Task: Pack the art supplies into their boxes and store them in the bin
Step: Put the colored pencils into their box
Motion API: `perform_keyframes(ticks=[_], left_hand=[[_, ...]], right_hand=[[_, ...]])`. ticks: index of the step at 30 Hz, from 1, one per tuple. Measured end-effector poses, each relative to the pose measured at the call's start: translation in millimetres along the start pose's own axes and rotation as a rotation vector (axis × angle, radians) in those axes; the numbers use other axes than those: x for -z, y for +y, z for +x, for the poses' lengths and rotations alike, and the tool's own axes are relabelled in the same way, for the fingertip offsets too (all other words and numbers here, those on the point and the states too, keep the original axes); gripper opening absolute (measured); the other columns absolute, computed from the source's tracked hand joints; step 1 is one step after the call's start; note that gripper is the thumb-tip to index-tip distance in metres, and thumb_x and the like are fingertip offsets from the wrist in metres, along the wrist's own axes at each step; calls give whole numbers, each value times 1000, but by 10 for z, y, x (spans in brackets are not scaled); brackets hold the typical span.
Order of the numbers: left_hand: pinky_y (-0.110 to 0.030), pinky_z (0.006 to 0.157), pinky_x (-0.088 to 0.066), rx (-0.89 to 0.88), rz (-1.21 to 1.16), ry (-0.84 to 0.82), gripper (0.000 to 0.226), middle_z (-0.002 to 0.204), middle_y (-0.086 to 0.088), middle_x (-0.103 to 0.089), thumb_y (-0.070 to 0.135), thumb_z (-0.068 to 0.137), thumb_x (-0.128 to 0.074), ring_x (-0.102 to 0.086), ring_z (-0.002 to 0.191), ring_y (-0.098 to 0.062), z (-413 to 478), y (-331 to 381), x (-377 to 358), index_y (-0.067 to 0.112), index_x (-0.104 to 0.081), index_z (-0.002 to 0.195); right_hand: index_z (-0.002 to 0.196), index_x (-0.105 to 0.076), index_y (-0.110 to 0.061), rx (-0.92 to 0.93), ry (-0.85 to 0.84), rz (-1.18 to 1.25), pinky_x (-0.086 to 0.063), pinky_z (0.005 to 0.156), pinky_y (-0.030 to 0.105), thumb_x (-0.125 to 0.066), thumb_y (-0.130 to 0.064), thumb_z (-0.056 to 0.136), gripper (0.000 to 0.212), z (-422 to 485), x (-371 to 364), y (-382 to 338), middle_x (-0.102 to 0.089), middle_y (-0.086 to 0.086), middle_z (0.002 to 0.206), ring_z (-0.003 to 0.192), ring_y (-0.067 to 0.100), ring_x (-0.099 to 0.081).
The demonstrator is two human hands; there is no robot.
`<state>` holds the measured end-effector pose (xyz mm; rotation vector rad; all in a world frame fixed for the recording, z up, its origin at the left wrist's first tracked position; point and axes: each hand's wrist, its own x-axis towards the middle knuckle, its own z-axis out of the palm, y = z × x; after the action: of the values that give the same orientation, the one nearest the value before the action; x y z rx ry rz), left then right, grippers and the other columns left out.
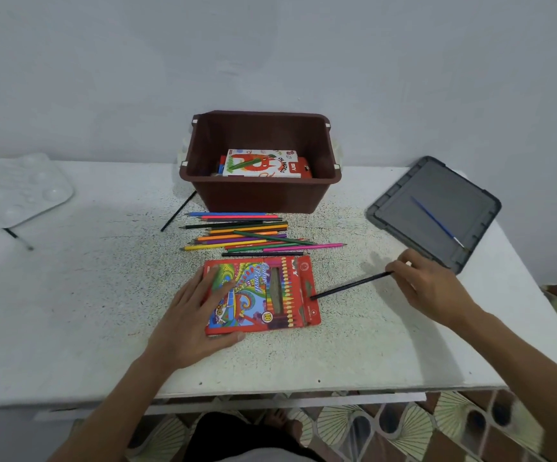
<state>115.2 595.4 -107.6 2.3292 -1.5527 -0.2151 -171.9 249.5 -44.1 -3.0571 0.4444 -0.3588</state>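
– Pencil box (pixel 260 295): where does it lie, and what holds it?
– Flat on the table (pixel 87 295), near the middle of its near half. The left hand (pixel 190 323) rests on the box's left part, fingers straight and spread over the printed face, thumb along the near edge.
– And the right hand (pixel 434 288)?
– Its fingers are curled and pinch the far end of a black pencil (pixel 350 286). The pencil slants down to the left, with its tip at the box's right end, where the flap stands open. Whether the tip is inside cannot be told.
– Beyond the box?
– Loose coloured pencils (pixel 247 235) lie in a rough heap just past the box, between it and the brown bin (pixel 260 195). The bin stands open at the table's far edge, with a pastel box (pixel 263 163) lying inside.
– To the sides?
– Right: a grey lid (pixel 454 201), with a blue brush (pixel 435 221) lying on it. Left of the bin, a black brush (pixel 177 211) lies on the table. Far left: a white palette (pixel 20 191), with another thin brush (pixel 17 236) beside it.
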Motion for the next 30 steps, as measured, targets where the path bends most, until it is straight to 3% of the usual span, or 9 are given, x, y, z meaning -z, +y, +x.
perform_keyframes(ticks=[3, 8, 18, 21, 24, 27, 30], left_hand=[[-43, 117, -14, -14, -9, 7, 97, 166, 6, -3, 88, 76, -43, 1, 153, -18, 7, -1, -4, 35, -23, 154], [-44, 117, -15, -11, -1, 10, 97, 166, 6, -3, 89, 76, -42, 0, 153, -18, 10, -8, -18, 35, -22, 155], [-45, 117, -17, -30, 19, 18, 97, 166, 4, 0, 87, 78, -43, -2, 153, -21, 14, -18, -21, 33, -22, 155], [-47, 117, -19, -39, 27, 23, 97, 166, 3, -2, 86, 78, -43, -4, 153, -23, 15, -16, -28, 30, -24, 155], [-46, 117, -19, -43, 38, 25, 97, 166, 2, -2, 86, 78, -42, -5, 153, -24, 20, -8, -31, 29, -24, 155], [-48, 117, -20, -45, 49, 19, 99, 166, 0, -4, 87, 78, -42, -6, 152, -25, 23, -15, -30, 28, -24, 155], [-48, 117, -20, -37, 47, 12, 99, 166, -1, -5, 87, 78, -42, -6, 152, -26, 25, -30, -34, 28, -24, 156]], right_hand=[[102, -68, -7, 2, 18, 14, -43, 40, 29, -61, -14, 91, 15, -23, -44, -173, -57, 6, 91, 58, 25, -53], [99, -67, -4, -2, 17, -3, -37, 39, 27, -68, -7, 86, 13, -73, -69, -280, -57, 8, 87, 57, 25, -50], [102, -69, -3, 47, -6, -24, -42, 39, 28, -77, 0, 78, 25, -215, -40, -299, -59, 10, 88, 60, 25, -55], [97, -71, -1, 77, 20, 59, -38, 45, 20, -78, 1, 76, 22, -137, -95, -600, -61, 9, 82, 58, 21, -57], [98, -72, -9, 112, -11, 215, -34, 53, 14, -72, -12, 86, 13, -38, -291, -955, -59, 1, 83, 63, 9, -52], [106, -70, -21, 83, -85, 395, -40, 54, 16, -54, -29, 95, 21, 43, -477, -1201, -52, -5, 89, 73, 1, -43], [110, -70, -26, -21, -150, 572, -42, 62, 17, -56, -29, 94, 22, 94, -536, -1279, -51, -9, 96, 77, -3, -45]])
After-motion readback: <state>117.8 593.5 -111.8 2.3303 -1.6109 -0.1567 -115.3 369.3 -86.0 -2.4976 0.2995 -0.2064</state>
